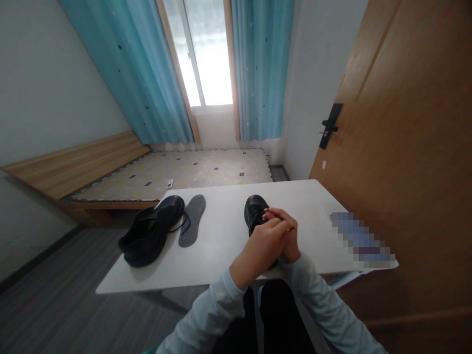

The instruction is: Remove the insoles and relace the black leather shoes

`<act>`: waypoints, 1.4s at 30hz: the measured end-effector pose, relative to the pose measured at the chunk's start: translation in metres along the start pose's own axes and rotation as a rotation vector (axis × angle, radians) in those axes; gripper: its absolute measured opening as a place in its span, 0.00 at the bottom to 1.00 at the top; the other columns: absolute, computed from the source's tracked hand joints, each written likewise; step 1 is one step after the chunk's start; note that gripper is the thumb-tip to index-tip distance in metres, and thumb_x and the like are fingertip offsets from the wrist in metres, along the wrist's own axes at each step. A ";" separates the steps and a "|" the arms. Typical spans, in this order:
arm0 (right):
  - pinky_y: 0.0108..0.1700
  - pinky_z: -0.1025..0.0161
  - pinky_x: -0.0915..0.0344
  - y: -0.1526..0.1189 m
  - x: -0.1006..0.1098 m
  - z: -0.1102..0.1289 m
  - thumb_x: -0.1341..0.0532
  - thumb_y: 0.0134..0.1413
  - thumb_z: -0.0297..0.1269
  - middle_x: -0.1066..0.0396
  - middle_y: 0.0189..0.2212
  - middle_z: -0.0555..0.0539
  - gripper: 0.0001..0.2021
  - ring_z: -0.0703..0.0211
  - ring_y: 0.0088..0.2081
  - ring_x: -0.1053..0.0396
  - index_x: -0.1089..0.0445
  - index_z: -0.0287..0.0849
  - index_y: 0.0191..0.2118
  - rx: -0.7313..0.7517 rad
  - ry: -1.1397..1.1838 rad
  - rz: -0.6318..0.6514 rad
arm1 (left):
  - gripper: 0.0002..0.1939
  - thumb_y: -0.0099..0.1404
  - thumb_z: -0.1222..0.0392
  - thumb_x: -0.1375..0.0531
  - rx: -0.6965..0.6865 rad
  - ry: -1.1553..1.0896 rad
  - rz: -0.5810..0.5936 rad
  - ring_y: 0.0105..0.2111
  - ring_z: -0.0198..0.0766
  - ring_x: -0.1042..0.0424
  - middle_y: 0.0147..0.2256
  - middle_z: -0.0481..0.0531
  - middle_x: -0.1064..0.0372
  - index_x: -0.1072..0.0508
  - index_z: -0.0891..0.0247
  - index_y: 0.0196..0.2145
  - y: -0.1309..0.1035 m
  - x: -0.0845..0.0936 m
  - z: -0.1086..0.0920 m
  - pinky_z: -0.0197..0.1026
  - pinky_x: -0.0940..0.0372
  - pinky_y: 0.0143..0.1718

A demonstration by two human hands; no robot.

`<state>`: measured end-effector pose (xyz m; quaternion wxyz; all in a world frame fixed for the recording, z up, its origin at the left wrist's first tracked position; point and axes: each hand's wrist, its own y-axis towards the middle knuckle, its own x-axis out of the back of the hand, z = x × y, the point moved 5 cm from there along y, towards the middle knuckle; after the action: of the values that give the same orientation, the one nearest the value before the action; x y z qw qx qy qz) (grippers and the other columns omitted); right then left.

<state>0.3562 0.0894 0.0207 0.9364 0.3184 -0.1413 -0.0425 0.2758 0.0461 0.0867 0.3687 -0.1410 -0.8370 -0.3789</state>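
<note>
A black lace-up shoe point(255, 205) stands on the white table point(221, 255), toe pointing away from me, its rear part hidden by my hands. Over its laces, my left hand point(263, 248) crosses my right hand point(289, 231), and the two touch. Both hands have bent fingers drawn together; whatever they pinch, perhaps a lace, is too small and covered to make out. At the table's left side rests the other black shoe point(145, 238), its lace trailing to the right. Beside it lies a grey insole point(192, 221).
A pixelated flat item point(361, 238) lies at the table's right edge. Beyond the table is a bed point(206, 164) with a small white object point(169, 184) on it. A wooden door point(405, 147) stands on the right.
</note>
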 end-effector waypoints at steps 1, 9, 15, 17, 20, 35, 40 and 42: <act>0.36 0.59 0.32 0.003 0.004 0.000 0.45 0.54 0.34 0.25 0.35 0.42 0.13 0.51 0.37 0.29 0.28 0.40 0.43 -0.030 0.035 -0.040 | 0.08 0.66 0.65 0.47 0.055 -0.037 -0.041 0.36 0.37 0.28 0.34 0.52 0.27 0.28 0.63 0.37 0.003 0.006 0.005 0.37 0.33 0.40; 0.37 0.62 0.35 0.027 0.002 0.009 0.43 0.51 0.34 0.27 0.25 0.49 0.08 0.59 0.30 0.31 0.26 0.40 0.29 -0.113 0.077 0.110 | 0.04 0.62 0.64 0.42 0.294 -0.120 -0.267 0.31 0.33 0.26 0.30 0.46 0.26 0.27 0.61 0.34 0.034 0.040 0.049 0.33 0.34 0.36; 0.39 0.60 0.35 0.030 0.000 0.011 0.41 0.49 0.33 0.25 0.30 0.47 0.07 0.57 0.34 0.30 0.26 0.41 0.28 -0.088 0.019 0.223 | 0.03 0.60 0.64 0.41 0.285 -0.277 -0.138 0.29 0.32 0.25 0.30 0.46 0.26 0.27 0.63 0.33 0.050 0.026 0.059 0.32 0.34 0.33; 0.38 0.60 0.35 0.029 0.001 0.008 0.40 0.50 0.36 0.25 0.29 0.47 0.07 0.57 0.33 0.30 0.26 0.40 0.28 -0.124 0.043 0.224 | 0.03 0.60 0.64 0.40 0.261 -0.304 -0.109 0.30 0.33 0.25 0.30 0.47 0.26 0.26 0.63 0.32 0.050 0.023 0.059 0.33 0.33 0.34; 0.30 0.62 0.38 0.028 0.002 0.001 0.40 0.52 0.42 0.28 0.21 0.48 0.13 0.59 0.25 0.34 0.28 0.39 0.23 -0.207 0.100 0.175 | 0.05 0.59 0.62 0.40 0.185 -0.405 -0.023 0.33 0.34 0.25 0.32 0.48 0.25 0.26 0.63 0.35 0.048 0.019 0.056 0.35 0.31 0.38; 0.42 0.60 0.34 0.005 0.018 0.031 0.39 0.53 0.32 0.26 0.33 0.46 0.07 0.58 0.37 0.29 0.24 0.43 0.36 0.029 -0.049 0.293 | 0.08 0.61 0.63 0.43 0.451 -0.085 -0.201 0.28 0.31 0.29 0.36 0.52 0.29 0.31 0.64 0.39 0.016 0.022 0.124 0.36 0.31 0.31; 0.41 0.61 0.33 0.002 0.015 0.033 0.39 0.52 0.29 0.26 0.33 0.47 0.07 0.58 0.36 0.28 0.24 0.43 0.35 0.049 -0.091 0.302 | 0.04 0.61 0.64 0.42 0.476 -0.077 -0.024 0.27 0.32 0.30 0.30 0.50 0.29 0.29 0.63 0.34 0.011 0.008 0.125 0.35 0.32 0.28; 0.41 0.61 0.33 0.002 0.014 0.034 0.39 0.52 0.29 0.26 0.33 0.47 0.07 0.58 0.36 0.28 0.24 0.43 0.35 0.047 -0.096 0.300 | 0.04 0.61 0.65 0.43 0.484 -0.084 -0.014 0.27 0.33 0.29 0.29 0.50 0.29 0.28 0.63 0.34 0.011 0.008 0.124 0.35 0.32 0.28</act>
<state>0.3602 0.0692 0.0510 0.9167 0.3130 -0.2329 0.0860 0.2127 0.1442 0.0435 0.3539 -0.0584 -0.9190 -0.1636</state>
